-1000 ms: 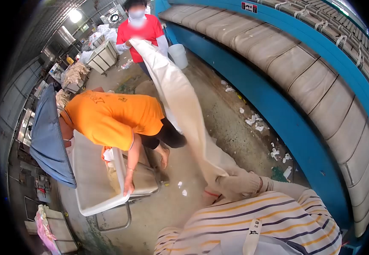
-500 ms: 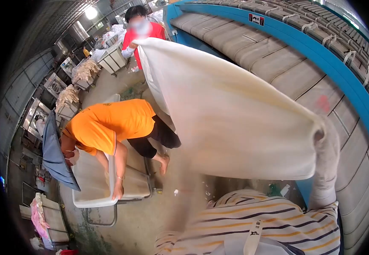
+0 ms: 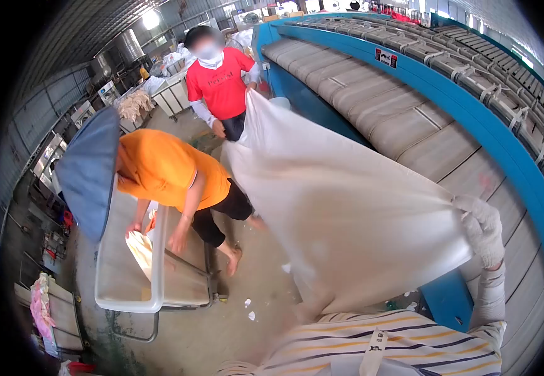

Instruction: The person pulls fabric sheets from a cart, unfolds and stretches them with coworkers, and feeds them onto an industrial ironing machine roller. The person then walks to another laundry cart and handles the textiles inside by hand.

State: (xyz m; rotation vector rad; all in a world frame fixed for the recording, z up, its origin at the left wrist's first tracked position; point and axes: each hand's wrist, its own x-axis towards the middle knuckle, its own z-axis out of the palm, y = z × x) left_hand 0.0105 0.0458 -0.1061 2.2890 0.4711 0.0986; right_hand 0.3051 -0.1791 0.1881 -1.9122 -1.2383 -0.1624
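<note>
Moved since half a second ago: far end of the sheet, shifted off the front of the red-shirted co-worker to one side, leaving more of the shirt in view. Also moved: orange-shirted co-worker, now with a hand on pale cloth in the cart instead of on its rim.

Gloved right hand raised, closed on the near upper corner of the sheet, in front of the machine. Left hand blurred, low at the sheet's bottom edge; gripping or only brushing, cannot tell.

Sheet in the air between near and far holders, fairly taut along the top, looser below. Far corner in a co-worker's hand.

Step, as judged: opening out and straightening the sheet between two people. Next move probably calls for a sure left-hand pinch on the lower edge, then an even pull against the far end, keeping cloth off the scrap-strewn floor.
</note>
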